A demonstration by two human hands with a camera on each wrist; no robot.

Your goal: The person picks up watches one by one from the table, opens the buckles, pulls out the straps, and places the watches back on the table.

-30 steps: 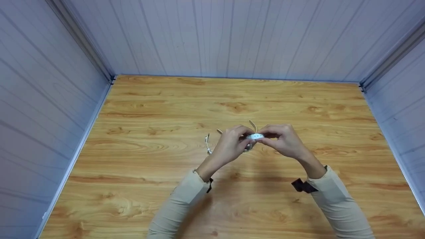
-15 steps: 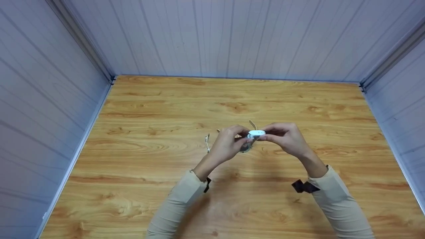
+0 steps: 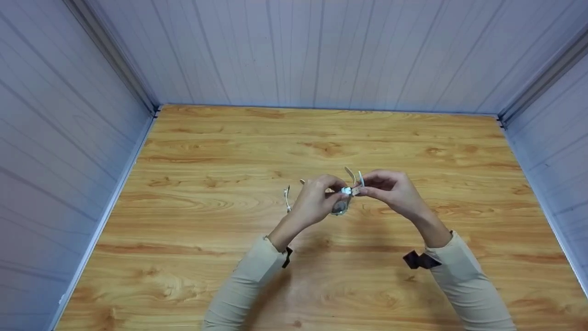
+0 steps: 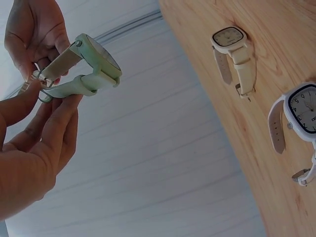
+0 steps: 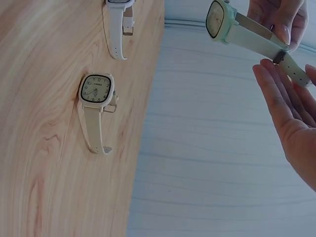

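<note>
A pale green wristwatch (image 4: 101, 61) is held up above the table, its case hanging below the hands in the head view. My left hand (image 3: 317, 197) pinches the strap around the buckle (image 5: 280, 56). My right hand (image 3: 390, 191) holds the perforated strap end (image 5: 295, 70) between thumb and fingers, its other fingers stretched out beneath in the right wrist view. The strap runs through the buckle there, and its tip sticks up beside the right fingers in the head view. My left fingers partly cover the buckle in the left wrist view.
A cream wristwatch (image 5: 96, 91) and a white wristwatch (image 4: 302, 106) lie on the wooden table (image 3: 220, 151), largely behind my left hand in the head view. Pale panel walls (image 3: 294, 50) enclose the table at the back and both sides.
The strap end, lying across between both hands before, now bends upward by the right fingers. The right hand has shifted slightly; the left hand stays nearly in place.
</note>
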